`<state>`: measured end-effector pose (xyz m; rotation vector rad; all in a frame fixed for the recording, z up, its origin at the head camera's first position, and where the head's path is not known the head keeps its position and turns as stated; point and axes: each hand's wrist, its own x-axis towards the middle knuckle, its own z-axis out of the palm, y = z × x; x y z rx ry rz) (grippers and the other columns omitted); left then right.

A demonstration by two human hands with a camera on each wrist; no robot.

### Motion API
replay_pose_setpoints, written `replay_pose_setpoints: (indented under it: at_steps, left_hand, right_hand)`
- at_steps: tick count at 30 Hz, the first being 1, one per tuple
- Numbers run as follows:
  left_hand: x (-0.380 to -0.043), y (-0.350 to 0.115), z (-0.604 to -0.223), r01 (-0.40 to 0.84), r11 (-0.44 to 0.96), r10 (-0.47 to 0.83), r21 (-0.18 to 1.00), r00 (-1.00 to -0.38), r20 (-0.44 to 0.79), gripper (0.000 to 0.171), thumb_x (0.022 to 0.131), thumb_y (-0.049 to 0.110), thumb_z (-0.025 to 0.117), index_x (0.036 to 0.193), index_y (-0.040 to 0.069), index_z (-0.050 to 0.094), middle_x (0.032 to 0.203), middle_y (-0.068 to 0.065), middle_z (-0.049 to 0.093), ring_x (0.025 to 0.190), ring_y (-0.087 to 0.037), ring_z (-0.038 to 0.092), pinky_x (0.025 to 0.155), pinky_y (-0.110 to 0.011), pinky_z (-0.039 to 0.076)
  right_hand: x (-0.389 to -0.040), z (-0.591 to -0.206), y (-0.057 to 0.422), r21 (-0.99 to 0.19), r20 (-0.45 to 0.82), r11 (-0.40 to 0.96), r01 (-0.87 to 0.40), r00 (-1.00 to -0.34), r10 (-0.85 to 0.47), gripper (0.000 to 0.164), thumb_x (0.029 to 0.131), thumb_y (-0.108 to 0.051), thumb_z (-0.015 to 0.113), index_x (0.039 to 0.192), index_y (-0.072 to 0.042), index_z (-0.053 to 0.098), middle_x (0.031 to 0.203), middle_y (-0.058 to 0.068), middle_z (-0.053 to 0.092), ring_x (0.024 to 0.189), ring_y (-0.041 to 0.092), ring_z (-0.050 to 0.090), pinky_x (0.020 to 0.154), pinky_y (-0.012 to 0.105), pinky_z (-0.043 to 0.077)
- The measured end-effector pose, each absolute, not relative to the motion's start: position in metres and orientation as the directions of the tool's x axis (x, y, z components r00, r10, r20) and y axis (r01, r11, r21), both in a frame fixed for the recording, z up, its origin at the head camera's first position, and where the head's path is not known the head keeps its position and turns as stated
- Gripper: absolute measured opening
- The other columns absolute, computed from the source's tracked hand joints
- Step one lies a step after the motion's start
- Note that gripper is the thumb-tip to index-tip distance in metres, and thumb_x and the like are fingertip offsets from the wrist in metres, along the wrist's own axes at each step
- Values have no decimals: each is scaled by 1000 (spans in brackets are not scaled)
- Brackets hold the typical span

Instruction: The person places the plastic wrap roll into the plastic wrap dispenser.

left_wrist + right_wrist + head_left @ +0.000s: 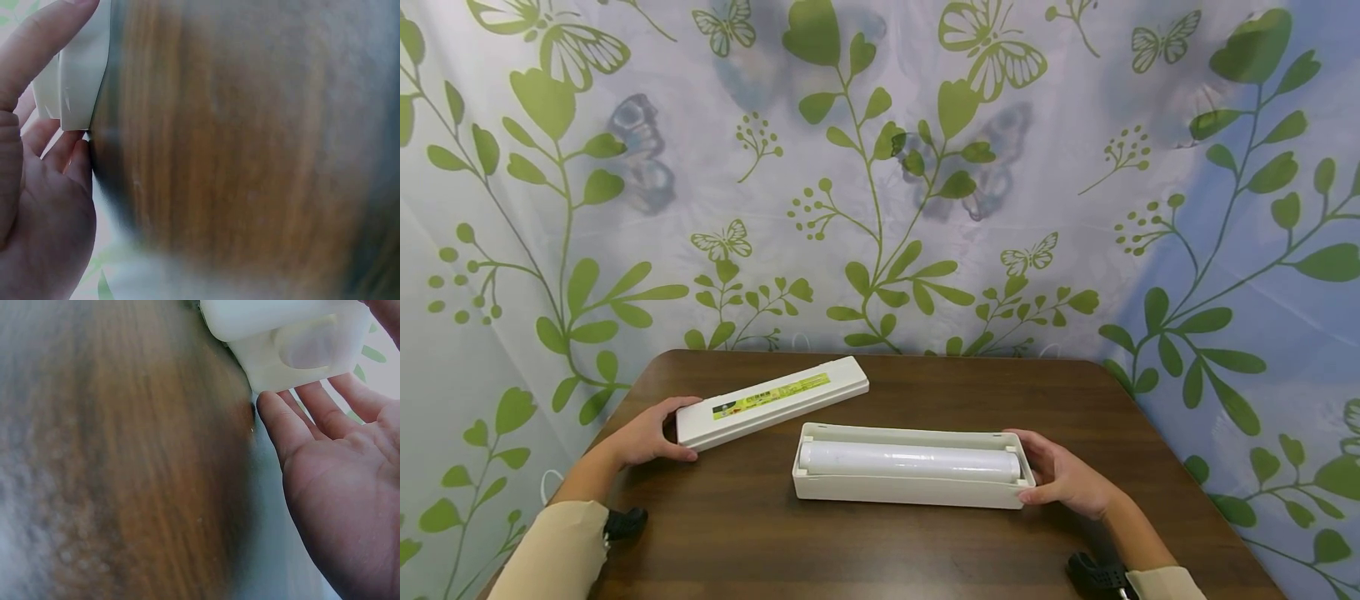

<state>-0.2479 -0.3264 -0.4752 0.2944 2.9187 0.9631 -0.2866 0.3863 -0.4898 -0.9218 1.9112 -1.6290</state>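
Observation:
On the left side of the table, my left hand [643, 435] grips the near end of a long white lid [778, 410], thumb on one edge and fingers on the other. A yellow-green label [771, 396] runs along the lid's top. Right of it stands an uncovered white cling film dispenser box [906, 489] with a white roll of film [910, 461] lying inside. My right hand [1066, 477] holds the box's right end between thumb and fingers. In the right wrist view, fingertips meet the lower edge of the box's end wall [306, 347], which has a rounded opening.
Both things are on a dark brown wooden table [880, 550]. Behind the table hangs a pale curtain [880, 183] printed with green leaves and butterflies. Black wrist straps [625, 523] show near both sleeves.

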Motion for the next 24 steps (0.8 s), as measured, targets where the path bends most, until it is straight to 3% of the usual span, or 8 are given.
replay_pose_setpoints:
  at_steps: [15, 24]
  left_hand:
    - [-248, -320, -473, 129, 803, 169, 581, -986, -15, 93, 72, 37, 93, 145, 3, 47, 140, -24, 54, 118, -35, 52, 96, -45, 43]
    - [-251, -320, -474, 148, 799, 191, 583, -982, -13, 88, 72, 35, 93, 141, 1, 50, 133, -20, 58, 112, -30, 54, 94, -44, 44]
  right_hand:
    - [-288, -491, 388, -982, 67, 70, -176, -665, -743, 87, 86, 4, 74, 156, 4, 23, 150, 32, 36, 123, 17, 57, 94, 39, 59]
    - [-289, -493, 388, -982, 45, 90, -163, -677, -734, 87, 86, 4, 74, 157, 0, 24, 151, 21, 41, 123, 17, 57, 95, 39, 59]
